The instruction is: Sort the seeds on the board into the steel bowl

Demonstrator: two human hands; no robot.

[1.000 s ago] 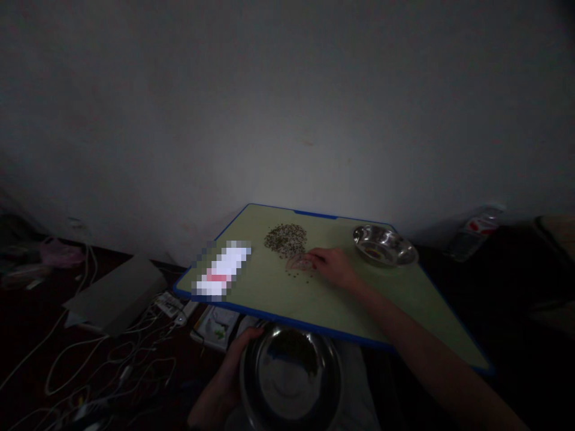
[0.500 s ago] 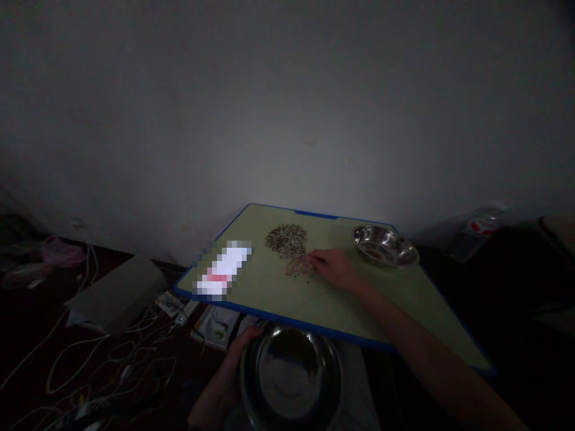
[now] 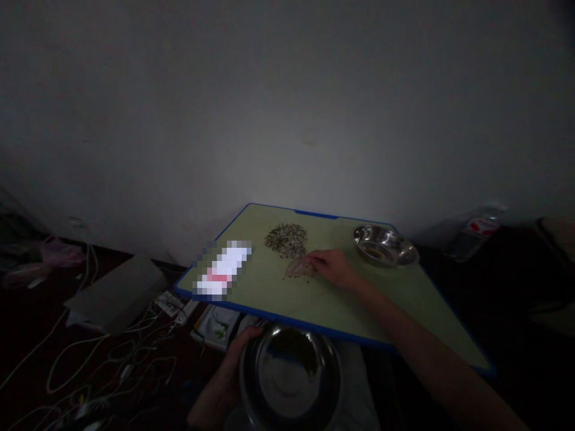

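My right hand (image 3: 332,267) pinches what looks like a clear protractor (image 3: 300,267), half-round with reddish lines, against the tabletop. Just beyond it lies a pile of small mixed dark and pale grains (image 3: 286,239), perhaps seeds or beans. A few loose grains sit along the protractor's near edge. My left hand (image 3: 238,356) grips the rim of a shiny steel bowl (image 3: 291,377), which I hold below the table's near edge. Dark reflections show inside this bowl; whether it contains anything is hard to make out. A second steel bowl (image 3: 385,246) stands to the right of my right hand.
The pale green table (image 3: 274,293) has a blue rim and stands by a grey wall (image 3: 287,120). A bright, pixelated phone-like screen (image 3: 222,269) lies on its left side. Cables (image 3: 121,356) and a grey box (image 3: 117,293) are on the left; a bottle (image 3: 477,233) is at right.
The protractor has shifted very slightly, and the loose grains beside it lie a little differently, closer along its edge. My left hand and the bowl in it stay in place.
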